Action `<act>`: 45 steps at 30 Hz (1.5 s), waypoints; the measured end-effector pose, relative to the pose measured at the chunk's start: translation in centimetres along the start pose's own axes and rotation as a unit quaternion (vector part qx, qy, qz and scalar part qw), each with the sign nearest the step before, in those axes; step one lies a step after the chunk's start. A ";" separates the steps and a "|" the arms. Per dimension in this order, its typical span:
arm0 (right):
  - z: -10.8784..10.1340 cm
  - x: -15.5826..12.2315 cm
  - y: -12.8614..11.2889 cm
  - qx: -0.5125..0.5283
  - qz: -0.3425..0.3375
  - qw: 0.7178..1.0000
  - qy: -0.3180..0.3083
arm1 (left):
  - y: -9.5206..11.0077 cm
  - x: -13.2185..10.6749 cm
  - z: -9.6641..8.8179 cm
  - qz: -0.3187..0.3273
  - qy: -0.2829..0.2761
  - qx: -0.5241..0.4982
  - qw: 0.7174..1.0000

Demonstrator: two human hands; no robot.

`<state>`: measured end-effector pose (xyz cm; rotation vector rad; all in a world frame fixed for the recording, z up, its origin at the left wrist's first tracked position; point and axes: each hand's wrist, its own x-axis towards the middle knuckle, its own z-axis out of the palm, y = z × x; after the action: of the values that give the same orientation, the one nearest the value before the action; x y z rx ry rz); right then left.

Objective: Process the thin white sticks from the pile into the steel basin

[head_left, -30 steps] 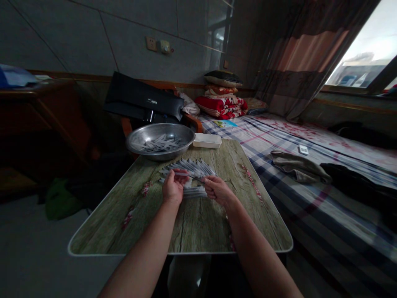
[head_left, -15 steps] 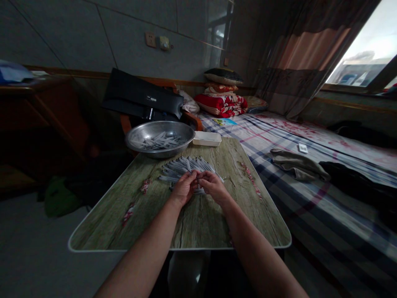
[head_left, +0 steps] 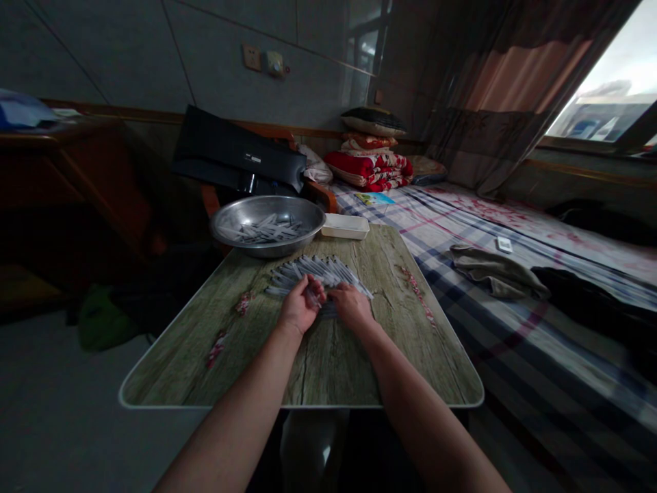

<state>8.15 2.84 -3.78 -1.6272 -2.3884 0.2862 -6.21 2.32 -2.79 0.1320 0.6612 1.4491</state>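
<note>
The sticks point(head_left: 321, 270) were white and grey. The table point(head_left: 328, 370) was grey-green woodgrain with red flecks, and the sheet point(head_left: 513, 335) to the right was blue-and-white plaid with pink lines.

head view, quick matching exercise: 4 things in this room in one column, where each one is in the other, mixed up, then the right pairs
Things
1. steel basin
2. white plastic box
3. red floral quilt
4. fan of thin white sticks

Places
a. under the left hand and right hand, on the wood-pattern table
b. in the stack on the bed, under a dark pillow
c. at the table's far left corner, with thin sticks inside
d. on the table's far edge, right of the basin

Pairs: 1-c, 2-d, 3-b, 4-a
</note>
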 end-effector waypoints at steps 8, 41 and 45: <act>-0.3 0.3 -0.1 -0.003 0.009 1.000 -0.017 | -0.3 0.5 -0.3 -0.033 0.041 0.000 0.999; 1.1 0.0 -0.1 0.245 -0.056 0.940 0.232 | -2.1 0.6 -1.1 -0.171 -0.114 -0.024 0.978; 2.1 0.3 -0.4 0.194 -0.047 0.954 0.224 | -2.6 0.8 -1.1 -0.157 -0.079 0.000 0.984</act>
<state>7.06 2.88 -5.61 -1.2372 -1.9139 0.3071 -4.55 2.38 -5.17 0.1347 0.5246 1.1221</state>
